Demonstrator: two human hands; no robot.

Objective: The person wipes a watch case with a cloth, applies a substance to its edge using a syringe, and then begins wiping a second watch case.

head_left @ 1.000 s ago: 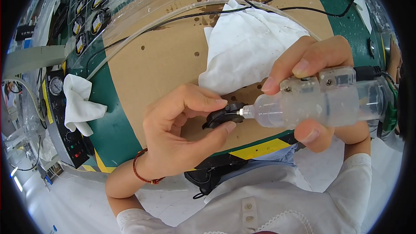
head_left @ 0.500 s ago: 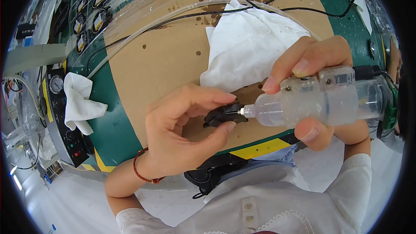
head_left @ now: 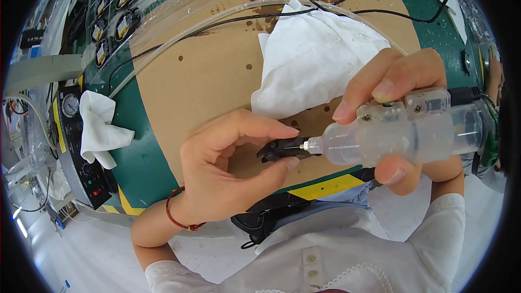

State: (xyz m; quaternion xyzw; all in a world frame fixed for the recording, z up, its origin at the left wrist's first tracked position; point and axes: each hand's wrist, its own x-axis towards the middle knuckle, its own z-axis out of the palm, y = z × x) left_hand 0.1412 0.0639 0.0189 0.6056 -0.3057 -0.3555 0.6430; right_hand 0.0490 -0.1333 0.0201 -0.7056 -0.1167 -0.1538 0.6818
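Note:
Between the thumb and fingers of my left hand [head_left: 228, 163] is a small black plastic part [head_left: 279, 150], held over the brown board. My right hand [head_left: 404, 81] grips a clear dispensing syringe [head_left: 347, 144] in a frosted holder [head_left: 385, 133], lying almost level. Its metal needle tip [head_left: 309, 145] points left and reaches the black part; whether it touches is too small to tell. A black cable plug [head_left: 464, 95] and a green fitting [head_left: 491, 144] are at the syringe's rear end. Just beyond my hands a crumpled white cloth [head_left: 315, 59] lies on the board.
Brown cardboard [head_left: 179, 92] with dark stains covers the green mat [head_left: 130, 165]. A black cable [head_left: 239, 20] and a clear hose [head_left: 163, 49] cross it. At left stand a dispenser controller [head_left: 81, 146] with a gauge, another white cloth [head_left: 103, 130] and a tray of round black parts [head_left: 125, 24].
The syringe and my right hand have shifted slightly right. The black part has turned a little in my left fingers, and the needle now lies along its face.

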